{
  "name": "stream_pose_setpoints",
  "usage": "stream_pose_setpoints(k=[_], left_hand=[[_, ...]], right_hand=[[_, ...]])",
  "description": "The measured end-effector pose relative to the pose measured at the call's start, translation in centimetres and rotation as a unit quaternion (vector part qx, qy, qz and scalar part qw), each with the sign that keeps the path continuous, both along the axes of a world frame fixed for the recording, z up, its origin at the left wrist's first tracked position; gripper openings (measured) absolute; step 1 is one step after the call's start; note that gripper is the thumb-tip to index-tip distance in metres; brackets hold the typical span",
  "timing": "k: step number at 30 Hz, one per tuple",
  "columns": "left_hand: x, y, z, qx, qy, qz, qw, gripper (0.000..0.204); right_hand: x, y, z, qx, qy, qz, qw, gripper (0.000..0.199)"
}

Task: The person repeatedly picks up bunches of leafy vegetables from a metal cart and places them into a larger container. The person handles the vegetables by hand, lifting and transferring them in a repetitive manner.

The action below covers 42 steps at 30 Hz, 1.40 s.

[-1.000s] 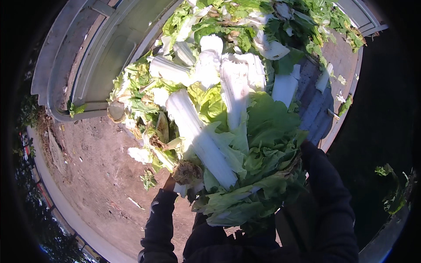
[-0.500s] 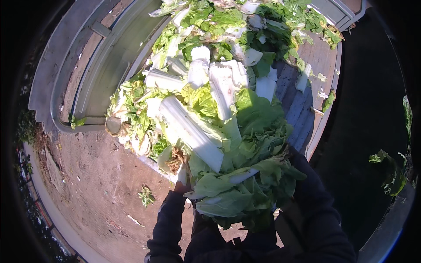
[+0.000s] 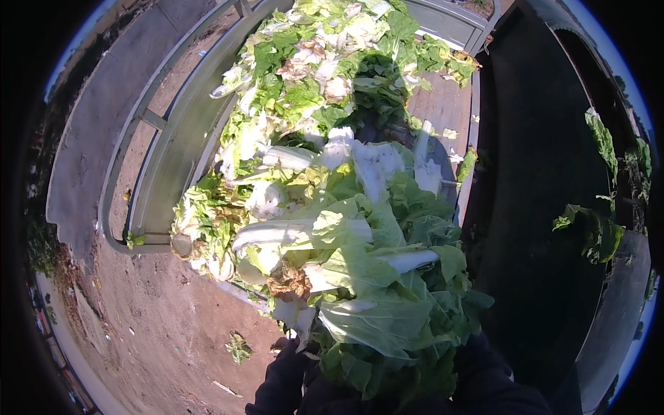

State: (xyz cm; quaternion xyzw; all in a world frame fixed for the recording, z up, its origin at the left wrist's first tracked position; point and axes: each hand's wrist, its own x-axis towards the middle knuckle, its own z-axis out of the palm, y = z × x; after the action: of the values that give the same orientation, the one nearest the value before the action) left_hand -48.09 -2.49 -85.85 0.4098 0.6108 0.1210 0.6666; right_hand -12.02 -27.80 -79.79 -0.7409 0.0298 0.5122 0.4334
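A big loose bundle of cabbage leaves (image 3: 387, 311), green with thick white stalks, is held in front of my body between both arms. At its lower left, my left hand (image 3: 285, 344) is closed on the leaves, though its fingers are mostly in shadow. Leaves cover my right hand; only the dark right sleeve (image 3: 487, 370) shows, pressed against the bundle's right side. A brown, wilted leaf (image 3: 289, 282) sticks out near the left hand. Beyond the bundle, a heap of cabbage leaves (image 3: 297, 90) lies on the cart bed (image 3: 443, 104), and the bundle overlaps its near end.
A metal side panel (image 3: 181, 162) with a rail flanks the heap on the left. Another panel (image 3: 449, 24) stands at the far end. Dirt ground (image 3: 159, 325) with a leaf scrap (image 3: 238, 347) lies at left. Leaves hang over a dark hollow (image 3: 539, 228) at right.
The bundle has come closer to my body and lower in view, with both arms. The thick white stalk on it now lies flatter. My view has shifted, showing more at the right.
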Motion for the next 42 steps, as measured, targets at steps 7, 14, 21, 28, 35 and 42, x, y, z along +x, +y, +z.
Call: stream_pose_setpoints(k=[7,14,21,28,35,42], left_hand=[[1.4,0.8,4.6,0.008,-0.008,-0.047,0.999,0.043],[10.6,4.3,17.1,0.053,-0.025,-0.177,0.982,0.043],[30.9,1.7,35.2,0.141,-0.142,-0.359,0.912,0.044],[62.9,-9.0,65.6,0.415,-0.327,-0.371,0.764,0.045],[60.1,-5.1,59.4,0.615,-0.213,-0.426,0.628,0.041],[39.7,6.8,32.0,0.374,-0.089,-0.445,0.808,0.050]], right_hand=[[-2.3,-3.9,1.5,0.022,0.009,-0.065,0.998,0.054],[0.0,-3.1,6.8,0.136,0.002,-0.124,0.983,0.055],[16.1,-3.4,23.2,0.344,-0.106,-0.201,0.911,0.056],[42.8,-17.9,58.0,-0.107,-0.599,-0.183,0.772,0.057],[42.2,-20.9,60.5,0.012,-0.723,-0.323,0.610,0.056],[25.0,-1.9,34.7,0.346,-0.433,-0.182,0.812,0.037]])
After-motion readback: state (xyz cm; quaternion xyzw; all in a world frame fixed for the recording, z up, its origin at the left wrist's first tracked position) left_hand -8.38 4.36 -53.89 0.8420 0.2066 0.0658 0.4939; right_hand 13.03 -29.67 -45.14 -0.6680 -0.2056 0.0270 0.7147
